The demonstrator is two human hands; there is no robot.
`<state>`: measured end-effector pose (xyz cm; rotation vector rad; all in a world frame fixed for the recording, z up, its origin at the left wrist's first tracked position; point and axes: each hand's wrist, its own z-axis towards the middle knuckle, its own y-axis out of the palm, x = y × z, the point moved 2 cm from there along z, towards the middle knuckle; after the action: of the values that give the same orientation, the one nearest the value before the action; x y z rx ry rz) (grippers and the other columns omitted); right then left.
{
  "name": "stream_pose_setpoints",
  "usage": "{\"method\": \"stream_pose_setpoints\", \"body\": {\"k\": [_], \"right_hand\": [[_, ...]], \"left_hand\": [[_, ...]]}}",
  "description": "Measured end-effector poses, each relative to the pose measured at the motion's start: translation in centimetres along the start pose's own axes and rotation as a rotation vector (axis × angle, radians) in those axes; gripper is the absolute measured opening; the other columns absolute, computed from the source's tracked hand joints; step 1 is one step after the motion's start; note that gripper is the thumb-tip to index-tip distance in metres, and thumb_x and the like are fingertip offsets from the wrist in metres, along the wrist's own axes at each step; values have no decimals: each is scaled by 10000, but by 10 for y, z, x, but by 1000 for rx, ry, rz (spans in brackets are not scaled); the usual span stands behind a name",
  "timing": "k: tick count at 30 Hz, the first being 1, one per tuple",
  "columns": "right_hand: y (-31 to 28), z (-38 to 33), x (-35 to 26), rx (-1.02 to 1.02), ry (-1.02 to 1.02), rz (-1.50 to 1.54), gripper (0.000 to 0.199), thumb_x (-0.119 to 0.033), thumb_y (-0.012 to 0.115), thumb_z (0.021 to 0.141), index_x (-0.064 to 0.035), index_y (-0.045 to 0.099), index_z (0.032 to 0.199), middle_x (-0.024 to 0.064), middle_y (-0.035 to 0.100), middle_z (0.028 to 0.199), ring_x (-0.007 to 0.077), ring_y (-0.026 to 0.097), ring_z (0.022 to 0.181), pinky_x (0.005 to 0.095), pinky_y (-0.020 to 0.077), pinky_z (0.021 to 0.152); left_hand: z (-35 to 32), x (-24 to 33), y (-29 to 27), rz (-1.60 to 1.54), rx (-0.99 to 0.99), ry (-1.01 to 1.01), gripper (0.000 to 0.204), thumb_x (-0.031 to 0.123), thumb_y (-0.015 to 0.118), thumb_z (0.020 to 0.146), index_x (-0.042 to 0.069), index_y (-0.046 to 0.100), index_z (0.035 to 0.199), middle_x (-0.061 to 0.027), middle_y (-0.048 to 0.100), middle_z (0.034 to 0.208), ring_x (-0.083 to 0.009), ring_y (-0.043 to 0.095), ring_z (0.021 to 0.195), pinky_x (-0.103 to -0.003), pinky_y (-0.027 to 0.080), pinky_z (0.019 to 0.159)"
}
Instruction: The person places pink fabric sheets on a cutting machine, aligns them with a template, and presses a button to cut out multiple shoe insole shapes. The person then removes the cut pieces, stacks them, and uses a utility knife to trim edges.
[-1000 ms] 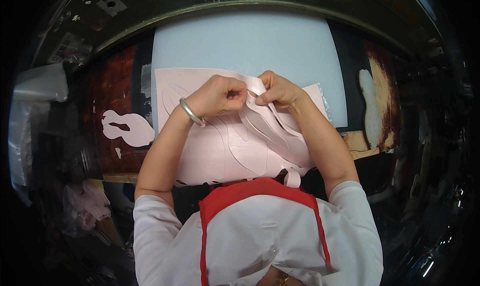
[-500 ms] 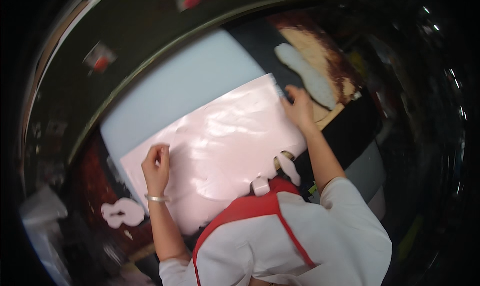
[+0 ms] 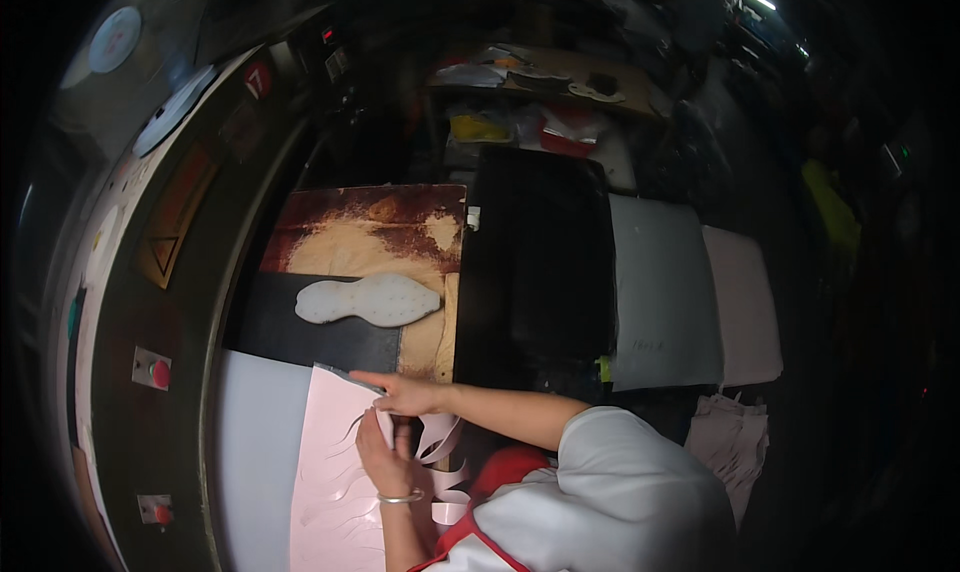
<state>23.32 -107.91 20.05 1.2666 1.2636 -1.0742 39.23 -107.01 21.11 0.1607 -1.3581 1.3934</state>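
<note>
A glossy pink sheet (image 3: 325,452) lies partly over a pale grey-blue board (image 3: 255,422). Loose curved strips (image 3: 447,442) hang from its right side, next to my body. At the sheet's far right corner my right hand (image 3: 415,395) has its index finger stretched along the edge, the thumb bent beneath, with the edge between them. Just below it, my left hand (image 3: 383,460), a bangle on its wrist, holds the raised edge of the same sheet. The two hands nearly touch, and some of the fingers are hidden.
Beyond the sheet, a white sole-shaped plate (image 3: 365,300) rests across a dark mat and a worn tan-brown board (image 3: 370,222). Left stands a dark green machine beam (image 3: 185,317) with red buttons. A black panel (image 3: 535,272), grey sheets (image 3: 665,292) and pink sheets (image 3: 742,307) lie to the right.
My view has swung right. My hands, formerly apart over the sheet with the left one raised, have come together at its far right corner and edge.
</note>
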Motion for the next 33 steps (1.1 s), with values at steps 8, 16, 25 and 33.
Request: {"method": "stream_pose_setpoints", "body": {"k": [8, 16, 25, 33], "right_hand": [[-9, -14, 8, 248, 40, -566, 330, -85, 493, 886, -118, 674, 1160, 210, 659, 1080, 362, 645, 985, 410, 510, 859], [11, -52, 4, 368, -477, -850, 210, -113, 641, 791, -24, 653, 981, 119, 628, 904, 312, 580, 959, 414, 478, 831], [54, -69, 24, -493, 268, -310, 679, 12, 653, 822, -127, 423, 1445, 46, 661, 826, 67, 588, 708, 206, 487, 664], [66, -59, 23, -578, 400, -247, 672, 79, 558, 811, -136, 440, 1436, 1, 645, 785, 46, 571, 707, 197, 475, 664]], "left_hand": [[-58, -152, -167, -441, 1155, -584, 448, 348, 450, 979, -57, 642, 975, -138, 623, 1080, -218, 588, 855, -355, 498, 676], [-247, -80, -336, 613, 1330, -564, 278, 167, 492, 944, -23, 621, 1100, -146, 638, 1119, -256, 614, 960, -352, 507, 787], [-199, -15, -95, 450, 600, -226, 431, -110, 545, 798, 5, 607, 1208, -158, 648, 1165, -324, 629, 1086, -385, 507, 942], [-196, 27, -115, 525, 771, -46, 499, -160, 530, 686, -55, 598, 1169, -194, 662, 1109, -353, 650, 1035, -405, 534, 906]]}}
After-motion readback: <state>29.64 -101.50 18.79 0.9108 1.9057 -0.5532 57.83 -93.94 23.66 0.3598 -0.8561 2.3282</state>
